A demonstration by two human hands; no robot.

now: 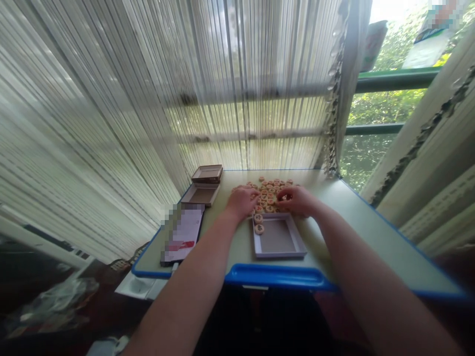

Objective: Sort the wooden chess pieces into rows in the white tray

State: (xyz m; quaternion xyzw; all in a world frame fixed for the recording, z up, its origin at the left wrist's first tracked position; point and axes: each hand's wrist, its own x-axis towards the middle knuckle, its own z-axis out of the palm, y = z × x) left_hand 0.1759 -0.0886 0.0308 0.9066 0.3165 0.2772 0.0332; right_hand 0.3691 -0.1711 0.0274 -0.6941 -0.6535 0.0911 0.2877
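Observation:
Several round wooden Chinese chess pieces (270, 190), marked with characters, lie in a loose cluster behind a shallow open box (299, 241). Two more pieces (259, 229) rest inside that box, along its left side. At the left edge of the cluster, my left hand (241, 201) is closed, fingers curled among the pieces; what they hold is hidden. My right hand (299, 200) reaches in from the right. Its thumb and fingers are bent towards each other beside the pieces, and anything between the tips is too small to make out.
A phone (187, 230) lies on the table's left side, cable at its near end. Behind it sit an open shallow box (202, 194) and stacked box parts (208, 173). The pale table (371, 237) has a blue rim and front tray (274, 276). Sheer curtains (241, 74) hang behind.

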